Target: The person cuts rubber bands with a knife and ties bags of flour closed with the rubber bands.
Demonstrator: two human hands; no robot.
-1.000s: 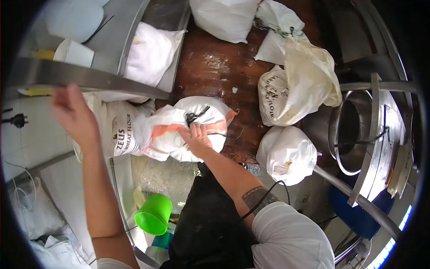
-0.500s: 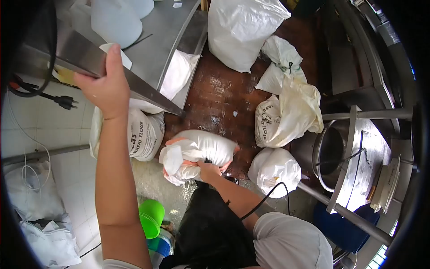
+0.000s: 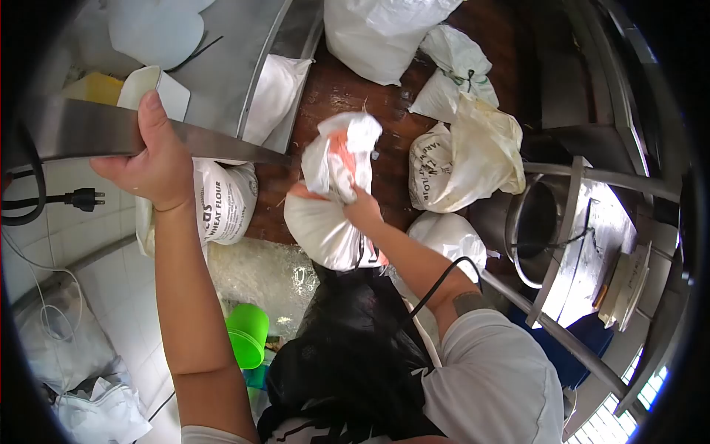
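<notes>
Bright green bucket [image 3: 246, 331] at lower left, black power plug [image 3: 84, 198], white tiled wall [image 3: 74, 172]

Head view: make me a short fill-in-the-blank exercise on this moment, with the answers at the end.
1. The hand holding the white-and-orange sack is the person's ____ one.
2. The plug near the left hand is coloured ____.
3. The printed sack nearest the plug reads "____ FLOUR".
4. The bucket is bright ____.
Missing words: right; black; WHEAT; green.
</notes>
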